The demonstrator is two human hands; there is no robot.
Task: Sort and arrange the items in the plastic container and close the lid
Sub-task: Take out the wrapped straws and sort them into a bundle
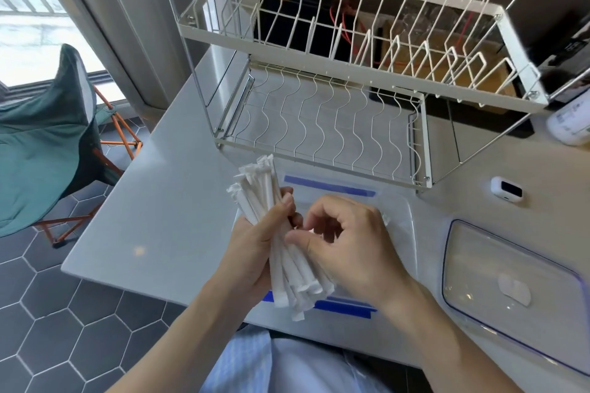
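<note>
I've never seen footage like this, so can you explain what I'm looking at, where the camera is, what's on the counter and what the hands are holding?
There is no machine here. A person wears a camera on the head, so this single picture looks down at their own two hands. The left hand grips a bundle of paper-wrapped straws; the right hand is curled against the bundle, seemingly straightening it. Under the hands lies a clear plastic container with blue edges, and its lid lies apart on the right. Behind them on the white counter stands a wire dish rack. A small white device and a white bottle sit further right. A green folding chair stands on the floor at left.
</note>
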